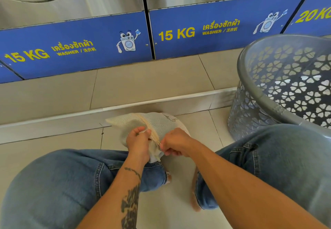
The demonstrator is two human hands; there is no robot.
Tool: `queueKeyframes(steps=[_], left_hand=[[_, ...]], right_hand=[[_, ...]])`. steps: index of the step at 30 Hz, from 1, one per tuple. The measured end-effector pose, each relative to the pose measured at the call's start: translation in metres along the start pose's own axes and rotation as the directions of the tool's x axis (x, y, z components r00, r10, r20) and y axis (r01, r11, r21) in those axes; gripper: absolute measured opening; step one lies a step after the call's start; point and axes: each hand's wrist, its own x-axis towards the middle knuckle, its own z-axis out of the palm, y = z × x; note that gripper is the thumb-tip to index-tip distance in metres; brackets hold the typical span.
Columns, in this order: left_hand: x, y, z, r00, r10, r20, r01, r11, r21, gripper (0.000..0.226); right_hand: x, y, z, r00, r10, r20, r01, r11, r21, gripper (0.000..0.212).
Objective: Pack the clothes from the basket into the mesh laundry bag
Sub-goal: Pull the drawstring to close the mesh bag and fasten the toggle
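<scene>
A cream mesh laundry bag (161, 123) lies bulging on the tiled floor between my knees, with pale cloth showing through it. My left hand (138, 141) pinches the bag's edge beside the zip. My right hand (176, 143) grips the zip pull at the near end of the bag. A grey plastic laundry basket (258, 87) with cut-out walls stands to the right, tilted toward me; no clothes are visible inside it.
A row of steel washing machines with blue "15 KG" panels (75, 46) faces me. A raised tiled step (143, 85) runs along their base. My knees in blue jeans (53, 184) flank the bag on both sides.
</scene>
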Motion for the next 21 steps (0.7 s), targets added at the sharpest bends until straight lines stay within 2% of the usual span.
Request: queueKeyframes(steps=[3,7,10,12,15,17,21], left_hand=[[-0.003,0.000,0.000,0.998,0.054,-0.026,-0.053,0.997,0.050,0.017],[-0.008,0.000,0.003,0.972,0.233,-0.032,-0.220,0.949,0.224,0.017],[-0.010,0.002,0.004,0.949,0.317,-0.004,-0.301,0.906,0.299,0.013],[-0.008,0.006,0.005,0.944,0.308,0.123,-0.331,0.872,0.359,0.012],[-0.004,0.011,0.009,0.940,0.172,0.294,-0.284,0.873,0.397,0.028],[-0.003,0.010,0.011,0.946,0.145,0.289,-0.251,0.894,0.372,0.031],[-0.002,0.002,0.013,0.981,0.146,0.129,-0.179,0.937,0.301,0.034]], right_hand=[[0.002,0.000,-0.003,0.997,0.057,0.049,-0.056,0.998,-0.006,0.021],[0.001,-0.007,-0.011,0.977,0.133,0.167,-0.127,0.991,-0.044,0.012],[0.001,-0.009,-0.022,0.949,0.192,0.250,-0.217,0.973,0.080,0.014],[0.001,-0.010,-0.027,0.952,0.181,0.248,-0.234,0.950,0.206,0.014],[0.002,-0.012,-0.028,0.981,0.120,0.155,-0.148,0.972,0.183,0.011],[0.002,-0.012,-0.026,0.983,0.114,0.145,-0.136,0.978,0.157,0.013],[0.001,0.003,-0.021,0.969,0.172,0.178,-0.188,0.979,0.075,0.014]])
